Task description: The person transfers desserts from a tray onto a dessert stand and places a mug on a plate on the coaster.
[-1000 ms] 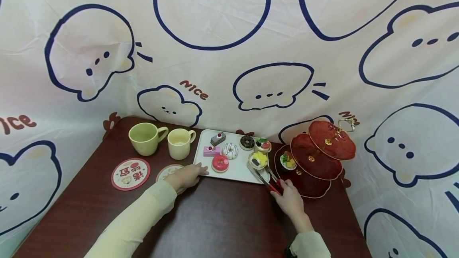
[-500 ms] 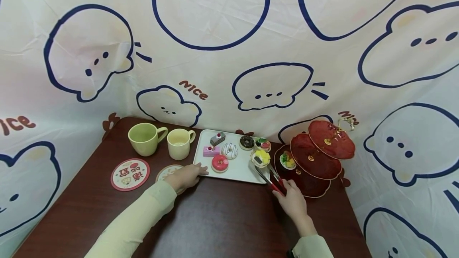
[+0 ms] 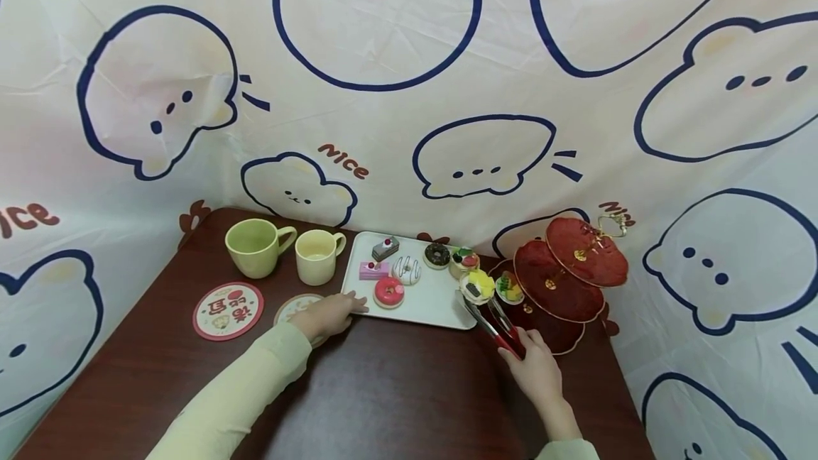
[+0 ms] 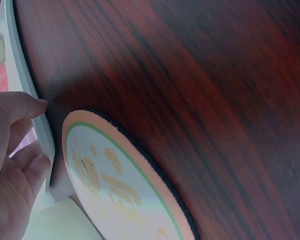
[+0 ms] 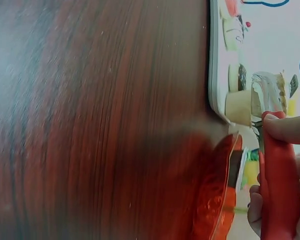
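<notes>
My left hand [image 3: 329,314] holds the near left corner of a white tray [image 3: 429,307]; in the left wrist view its thumb and fingertips meet the tray rim [image 4: 27,65]. With my right hand [image 3: 538,371] I grip red-handled tongs [image 3: 501,338]. A yellow-topped fruit tart [image 3: 478,285] sits between the tong tips, raised over the tray's right end. In the right wrist view the tart [image 5: 267,95] is tilted. On the tray lie a pink donut [image 3: 388,292], a white donut [image 3: 406,270], a chocolate donut [image 3: 437,255], two cake slices [image 3: 373,271] and another fruit tart [image 3: 464,261].
A three-tier red stand [image 3: 557,282] stands at the right, with a fruit tart [image 3: 509,288] on its bottom tier. Left of the tray are a large green mug [image 3: 252,250], a smaller yellow mug [image 3: 316,261] and two round coasters [image 3: 228,311]. A printed curtain [image 3: 383,119] hangs behind.
The yellow-topped tart has been lifted in the tongs and carried right, toward the stand. My right hand has moved right with it. The left hand stays at the tray corner.
</notes>
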### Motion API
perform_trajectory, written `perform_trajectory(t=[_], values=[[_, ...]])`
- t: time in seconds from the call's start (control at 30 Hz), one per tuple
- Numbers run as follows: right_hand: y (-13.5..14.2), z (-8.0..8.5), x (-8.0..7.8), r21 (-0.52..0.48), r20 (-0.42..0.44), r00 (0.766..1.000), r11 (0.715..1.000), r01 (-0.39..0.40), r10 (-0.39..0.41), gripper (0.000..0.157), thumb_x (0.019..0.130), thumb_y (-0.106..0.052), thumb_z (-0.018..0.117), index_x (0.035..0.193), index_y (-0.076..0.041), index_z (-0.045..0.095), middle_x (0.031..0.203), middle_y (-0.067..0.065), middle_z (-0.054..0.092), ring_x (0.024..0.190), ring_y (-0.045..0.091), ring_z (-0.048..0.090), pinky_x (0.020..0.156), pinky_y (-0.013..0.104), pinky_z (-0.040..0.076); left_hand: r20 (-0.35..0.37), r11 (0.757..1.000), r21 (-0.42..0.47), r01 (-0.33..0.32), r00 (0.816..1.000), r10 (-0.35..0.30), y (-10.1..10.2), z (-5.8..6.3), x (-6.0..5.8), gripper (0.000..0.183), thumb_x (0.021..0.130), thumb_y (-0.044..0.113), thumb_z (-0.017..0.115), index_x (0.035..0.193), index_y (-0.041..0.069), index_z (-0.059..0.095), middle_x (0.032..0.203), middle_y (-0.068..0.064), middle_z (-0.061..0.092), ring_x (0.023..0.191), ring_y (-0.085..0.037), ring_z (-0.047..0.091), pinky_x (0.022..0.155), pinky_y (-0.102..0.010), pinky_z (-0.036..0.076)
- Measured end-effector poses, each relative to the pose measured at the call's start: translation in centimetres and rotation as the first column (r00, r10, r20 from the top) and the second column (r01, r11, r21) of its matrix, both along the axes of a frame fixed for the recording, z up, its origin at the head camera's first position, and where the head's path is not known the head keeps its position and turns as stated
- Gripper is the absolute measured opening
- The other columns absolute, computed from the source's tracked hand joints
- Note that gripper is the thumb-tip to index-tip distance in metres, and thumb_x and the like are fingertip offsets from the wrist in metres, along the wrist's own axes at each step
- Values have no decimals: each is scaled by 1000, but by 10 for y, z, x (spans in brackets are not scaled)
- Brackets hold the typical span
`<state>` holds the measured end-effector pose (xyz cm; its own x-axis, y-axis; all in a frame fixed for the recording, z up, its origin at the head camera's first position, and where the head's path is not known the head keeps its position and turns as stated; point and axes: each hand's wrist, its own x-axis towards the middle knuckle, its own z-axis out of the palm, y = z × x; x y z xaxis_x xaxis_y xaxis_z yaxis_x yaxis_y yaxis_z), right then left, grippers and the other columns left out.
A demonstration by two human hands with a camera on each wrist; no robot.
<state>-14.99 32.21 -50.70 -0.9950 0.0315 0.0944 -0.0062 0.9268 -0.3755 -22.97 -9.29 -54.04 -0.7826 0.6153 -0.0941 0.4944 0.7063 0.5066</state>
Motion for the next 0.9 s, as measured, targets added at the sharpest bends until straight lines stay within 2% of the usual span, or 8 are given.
perform_trajectory(t=[0.23,0.43,0.63,0.9], values=[[14,4,9,6,31,999,1000,27,-27,60,92,-25,78,135,12,58,123,23,59,102,42,65,80,60,54,-6,1000,4,11,1000,-11,-2,-1,0,38,92,-9,60,128,-2,70,143,-20,59,138,-47,46,112,-57,39],[26,7,17,19,23,999,999,46,-47,61,91,-25,79,135,13,58,122,23,59,101,41,64,82,60,53,-13,1000,6,11,1000,-11,-1,-1,0,38,92,-9,60,129,-2,69,143,-20,58,138,-46,46,113,-56,38],[36,6,24,7,67,995,998,68,-69,65,92,-26,77,138,15,54,127,27,56,109,46,61,85,63,51,3,1000,14,0,1000,0,-1,0,1,38,93,-8,59,129,-2,69,144,-20,58,139,-47,45,113,-57,38],[50,2,31,-9,79,993,996,91,-90,65,92,-25,76,137,16,54,129,30,56,108,48,62,84,64,51,0,1000,9,-12,1000,12,-2,-2,1,39,93,-8,60,129,-1,69,144,-19,58,139,-46,45,113,-57,38]])
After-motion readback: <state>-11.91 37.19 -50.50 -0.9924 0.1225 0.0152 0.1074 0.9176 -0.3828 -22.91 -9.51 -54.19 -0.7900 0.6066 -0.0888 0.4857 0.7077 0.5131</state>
